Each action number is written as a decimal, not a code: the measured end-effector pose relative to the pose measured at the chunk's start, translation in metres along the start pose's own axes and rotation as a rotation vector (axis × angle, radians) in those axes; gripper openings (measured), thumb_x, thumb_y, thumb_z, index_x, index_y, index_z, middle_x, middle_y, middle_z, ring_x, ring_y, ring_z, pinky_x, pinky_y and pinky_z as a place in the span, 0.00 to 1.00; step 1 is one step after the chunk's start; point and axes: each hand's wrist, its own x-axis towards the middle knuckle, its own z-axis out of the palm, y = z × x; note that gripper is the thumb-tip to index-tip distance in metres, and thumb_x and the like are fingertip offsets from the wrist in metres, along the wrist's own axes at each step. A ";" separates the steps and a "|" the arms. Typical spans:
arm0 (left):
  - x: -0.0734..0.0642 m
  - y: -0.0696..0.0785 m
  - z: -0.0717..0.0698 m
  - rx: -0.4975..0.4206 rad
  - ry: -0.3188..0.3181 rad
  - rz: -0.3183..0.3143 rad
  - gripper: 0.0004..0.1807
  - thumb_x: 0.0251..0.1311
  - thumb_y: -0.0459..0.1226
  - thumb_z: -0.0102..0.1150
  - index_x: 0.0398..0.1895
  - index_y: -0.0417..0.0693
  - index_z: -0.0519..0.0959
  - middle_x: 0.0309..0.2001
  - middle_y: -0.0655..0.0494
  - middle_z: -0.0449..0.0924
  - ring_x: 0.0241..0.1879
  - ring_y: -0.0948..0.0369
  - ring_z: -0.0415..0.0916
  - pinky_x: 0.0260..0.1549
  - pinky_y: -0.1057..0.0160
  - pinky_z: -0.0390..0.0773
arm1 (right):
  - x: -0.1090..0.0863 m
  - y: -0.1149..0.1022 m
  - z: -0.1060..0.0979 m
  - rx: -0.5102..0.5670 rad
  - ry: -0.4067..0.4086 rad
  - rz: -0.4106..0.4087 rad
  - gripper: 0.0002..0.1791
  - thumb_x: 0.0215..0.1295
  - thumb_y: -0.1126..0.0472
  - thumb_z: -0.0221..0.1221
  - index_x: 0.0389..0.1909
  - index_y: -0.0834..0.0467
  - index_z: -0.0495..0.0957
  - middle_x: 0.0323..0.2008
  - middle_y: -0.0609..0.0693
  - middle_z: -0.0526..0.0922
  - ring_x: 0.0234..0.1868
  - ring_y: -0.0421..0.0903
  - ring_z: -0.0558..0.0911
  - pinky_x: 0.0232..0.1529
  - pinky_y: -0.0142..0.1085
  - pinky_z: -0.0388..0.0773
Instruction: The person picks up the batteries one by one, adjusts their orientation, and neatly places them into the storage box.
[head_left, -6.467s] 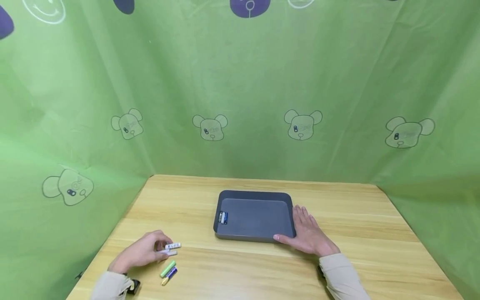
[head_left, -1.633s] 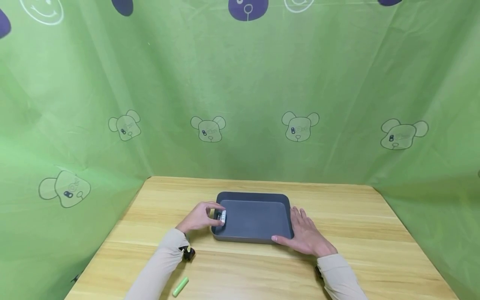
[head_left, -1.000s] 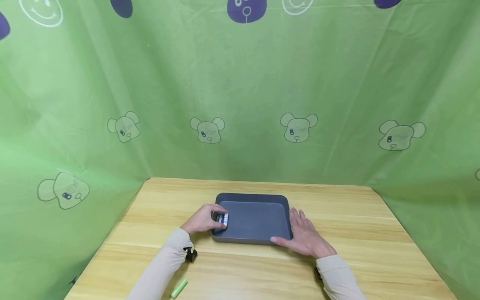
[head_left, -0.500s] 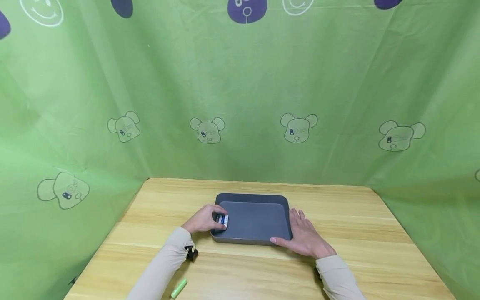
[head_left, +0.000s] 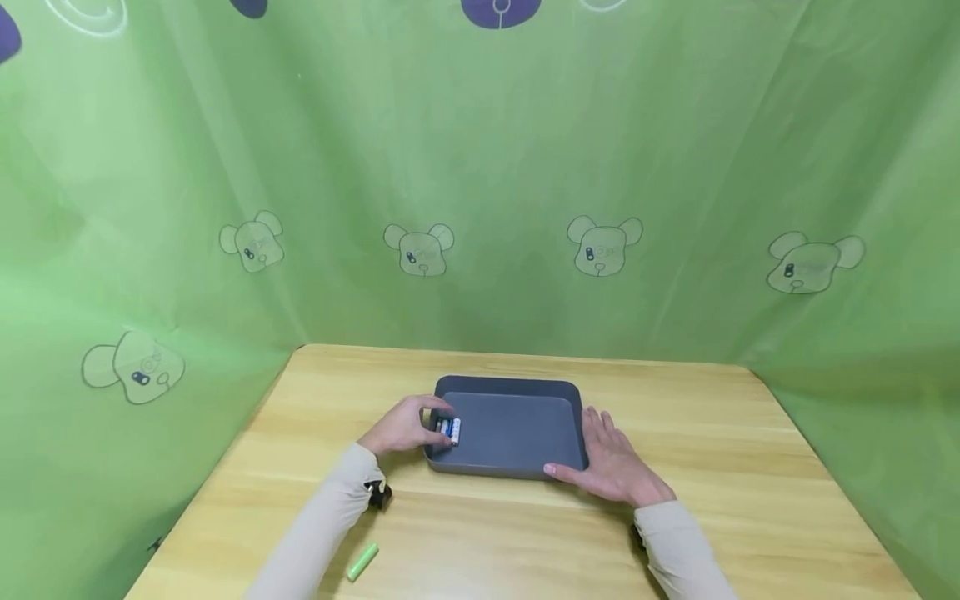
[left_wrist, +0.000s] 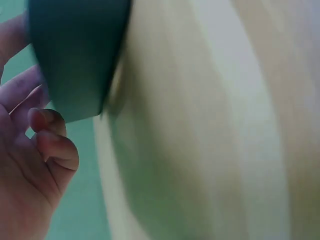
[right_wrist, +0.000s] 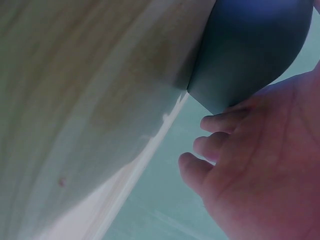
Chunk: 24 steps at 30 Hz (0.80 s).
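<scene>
In the head view, my left hand [head_left: 405,425] reaches over the left wall of a dark grey tray [head_left: 517,429]. Its thumb and forefinger stand spread around a row of small batteries [head_left: 455,432], white and blue, lying side by side along that wall; the forefinger sits a little off their far ends. In the left wrist view, the two lower fingers [left_wrist: 55,135] curl outside the tray; the other fingertips are hidden behind its wall. My right hand [head_left: 615,462] rests flat against the tray's right side, thumb on the near rim, fingers straight along the outer wall.
A light green battery [head_left: 363,562] lies on the wooden table [head_left: 480,533] in front of the tray, beside the left sleeve. Green cloth [head_left: 510,300] with bear drawings surrounds the table at the back and sides.
My left hand has carried white batteries from the table into the tray, and its forefinger has just loosened from them. The purple-and-gold battery has left the table. The right hand stays put.
</scene>
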 end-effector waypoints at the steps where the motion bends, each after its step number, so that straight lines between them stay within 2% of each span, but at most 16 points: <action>1: -0.001 0.003 -0.005 -0.009 0.012 -0.007 0.34 0.50 0.43 0.79 0.63 0.45 0.80 0.65 0.47 0.81 0.69 0.45 0.74 0.73 0.41 0.68 | 0.001 0.000 -0.002 -0.001 0.005 -0.002 0.72 0.60 0.19 0.53 0.80 0.73 0.39 0.81 0.72 0.41 0.82 0.73 0.42 0.80 0.66 0.45; 2: -0.002 0.007 -0.011 -0.017 0.024 -0.013 0.35 0.50 0.43 0.79 0.64 0.44 0.80 0.66 0.47 0.80 0.69 0.45 0.73 0.74 0.40 0.67 | 0.002 0.000 -0.004 -0.004 0.011 -0.002 0.72 0.60 0.19 0.53 0.80 0.73 0.39 0.81 0.72 0.41 0.82 0.72 0.42 0.80 0.66 0.45; 4: -0.005 0.015 -0.022 -0.034 0.048 -0.006 0.36 0.52 0.43 0.79 0.65 0.44 0.79 0.67 0.47 0.79 0.62 0.46 0.78 0.67 0.42 0.74 | 0.003 0.000 -0.007 -0.008 0.027 -0.009 0.72 0.60 0.19 0.54 0.80 0.73 0.40 0.81 0.72 0.42 0.82 0.73 0.43 0.80 0.66 0.46; 7: -0.013 0.027 -0.035 -0.038 0.075 0.029 0.33 0.54 0.43 0.77 0.64 0.48 0.80 0.64 0.51 0.81 0.44 0.54 0.81 0.49 0.55 0.83 | 0.005 0.001 -0.011 -0.012 0.045 -0.017 0.72 0.59 0.19 0.54 0.79 0.74 0.40 0.81 0.73 0.43 0.81 0.73 0.44 0.79 0.66 0.47; 9: -0.023 0.036 -0.043 -0.048 0.073 0.059 0.31 0.55 0.44 0.76 0.63 0.50 0.81 0.61 0.52 0.83 0.36 0.58 0.79 0.35 0.62 0.81 | 0.004 0.001 -0.013 -0.015 0.046 -0.017 0.72 0.59 0.20 0.54 0.79 0.74 0.40 0.81 0.73 0.43 0.81 0.73 0.44 0.79 0.66 0.47; 10: -0.029 0.040 -0.045 -0.054 0.066 0.069 0.30 0.56 0.45 0.76 0.62 0.52 0.81 0.60 0.53 0.83 0.37 0.61 0.78 0.34 0.65 0.80 | 0.004 0.001 -0.013 -0.017 0.043 -0.017 0.72 0.59 0.19 0.54 0.79 0.74 0.40 0.81 0.73 0.43 0.81 0.73 0.44 0.79 0.67 0.47; 12: -0.042 0.049 -0.048 -0.065 0.046 0.086 0.29 0.57 0.47 0.75 0.62 0.54 0.82 0.59 0.53 0.84 0.40 0.62 0.78 0.36 0.67 0.79 | 0.004 0.001 -0.013 -0.019 0.038 -0.018 0.72 0.60 0.20 0.54 0.79 0.74 0.40 0.81 0.73 0.43 0.81 0.73 0.44 0.79 0.67 0.47; 15: -0.061 0.060 -0.048 -0.046 0.009 0.113 0.28 0.58 0.50 0.73 0.62 0.57 0.81 0.56 0.56 0.85 0.45 0.62 0.79 0.46 0.62 0.79 | 0.004 0.001 -0.011 -0.021 0.036 -0.012 0.71 0.60 0.20 0.54 0.79 0.73 0.41 0.81 0.73 0.43 0.81 0.73 0.44 0.79 0.67 0.48; 19: -0.089 0.069 -0.041 -0.033 -0.054 0.157 0.27 0.58 0.49 0.74 0.62 0.60 0.81 0.55 0.63 0.84 0.50 0.58 0.80 0.56 0.51 0.79 | 0.002 0.001 -0.008 -0.011 0.028 -0.009 0.72 0.59 0.19 0.54 0.79 0.73 0.41 0.81 0.73 0.44 0.81 0.73 0.44 0.79 0.67 0.48; 22: -0.110 0.075 -0.035 -0.045 -0.108 0.186 0.29 0.57 0.46 0.74 0.63 0.57 0.80 0.57 0.63 0.83 0.53 0.55 0.80 0.57 0.48 0.80 | -0.001 0.001 -0.005 -0.002 0.012 -0.008 0.72 0.59 0.19 0.54 0.80 0.73 0.40 0.81 0.73 0.43 0.81 0.73 0.44 0.79 0.67 0.48; 24: -0.123 0.077 -0.030 -0.023 -0.138 0.201 0.29 0.57 0.47 0.75 0.63 0.56 0.80 0.59 0.62 0.83 0.54 0.56 0.80 0.58 0.50 0.80 | -0.002 0.001 -0.003 0.004 0.009 -0.006 0.72 0.59 0.19 0.54 0.79 0.73 0.40 0.81 0.73 0.43 0.81 0.73 0.44 0.79 0.67 0.48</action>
